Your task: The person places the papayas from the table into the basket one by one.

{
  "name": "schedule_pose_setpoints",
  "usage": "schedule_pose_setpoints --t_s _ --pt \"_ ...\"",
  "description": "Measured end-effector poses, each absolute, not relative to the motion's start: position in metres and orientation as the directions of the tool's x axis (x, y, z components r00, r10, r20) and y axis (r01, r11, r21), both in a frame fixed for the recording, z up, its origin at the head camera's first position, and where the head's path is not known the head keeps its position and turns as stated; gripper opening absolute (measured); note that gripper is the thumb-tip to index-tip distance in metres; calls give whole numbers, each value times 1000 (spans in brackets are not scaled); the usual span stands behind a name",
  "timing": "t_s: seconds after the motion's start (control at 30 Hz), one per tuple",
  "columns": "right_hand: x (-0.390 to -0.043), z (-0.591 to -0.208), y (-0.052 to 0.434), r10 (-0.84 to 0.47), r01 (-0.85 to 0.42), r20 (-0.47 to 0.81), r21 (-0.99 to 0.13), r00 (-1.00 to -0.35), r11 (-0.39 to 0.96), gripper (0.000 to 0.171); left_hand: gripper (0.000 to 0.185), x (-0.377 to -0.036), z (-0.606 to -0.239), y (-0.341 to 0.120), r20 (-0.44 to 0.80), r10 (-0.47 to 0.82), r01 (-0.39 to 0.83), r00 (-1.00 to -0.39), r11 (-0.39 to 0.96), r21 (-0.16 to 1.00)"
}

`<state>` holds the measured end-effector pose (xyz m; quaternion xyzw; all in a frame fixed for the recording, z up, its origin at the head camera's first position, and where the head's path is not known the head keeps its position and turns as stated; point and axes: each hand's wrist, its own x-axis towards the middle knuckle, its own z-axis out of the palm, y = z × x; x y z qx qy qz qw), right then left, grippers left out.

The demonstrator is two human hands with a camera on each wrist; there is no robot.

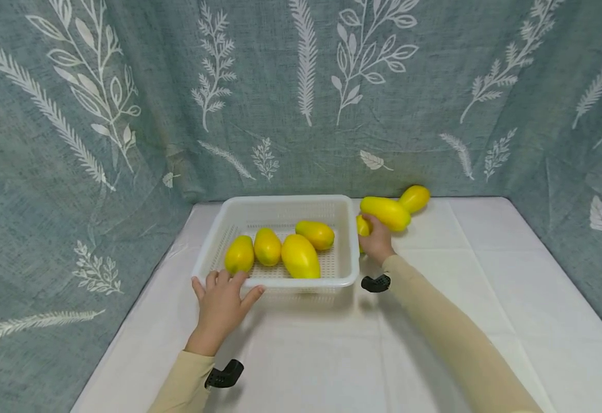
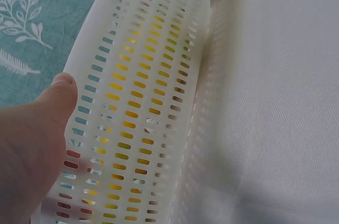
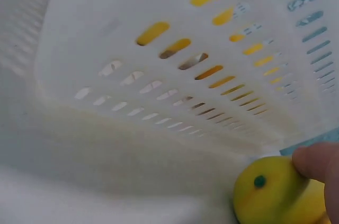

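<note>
A white perforated plastic basket (image 1: 280,201) stands on the table with several yellow mangoes (image 1: 301,256) lying in it. My left hand (image 1: 220,307) holds its near rim at the left corner, fingers over the edge; the thumb (image 2: 59,94) lies along the outside of the rim in the left wrist view. Just right of the basket, my right hand (image 1: 378,238) grips another mango (image 1: 363,229), partly hidden behind the basket's edge and my fingers. The right wrist view shows the thumb pressed on this mango (image 3: 265,192), beside the basket wall (image 3: 175,17).
Behind my right hand lie a large elongated yellow mango (image 1: 385,213) and a smaller one (image 1: 415,198), touching, near the table's back edge. A white cloth (image 1: 435,287) covers the table. Grey-green leaf-patterned curtains (image 1: 280,86) hang behind and at both sides.
</note>
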<state>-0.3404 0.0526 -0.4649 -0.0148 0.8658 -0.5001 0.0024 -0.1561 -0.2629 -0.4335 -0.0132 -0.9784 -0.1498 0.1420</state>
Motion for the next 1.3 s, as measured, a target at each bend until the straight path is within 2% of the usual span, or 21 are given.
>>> schedule_pose_setpoints --t_s 0.37,0.8,1.3 --pt "-321 -449 83 -134 -29 -36 -892 -990 451 66 56 -156 -431 -261 255 -26 49 -967 957 285" --pt "-314 -401 129 -115 -41 -1 -930 -993 365 69 56 -159 -430 -260 221 -18 48 -975 956 290" --pt "-307 -373 108 -174 -100 44 -939 -984 329 67 55 -159 -430 -259 225 -7 63 -974 951 303"
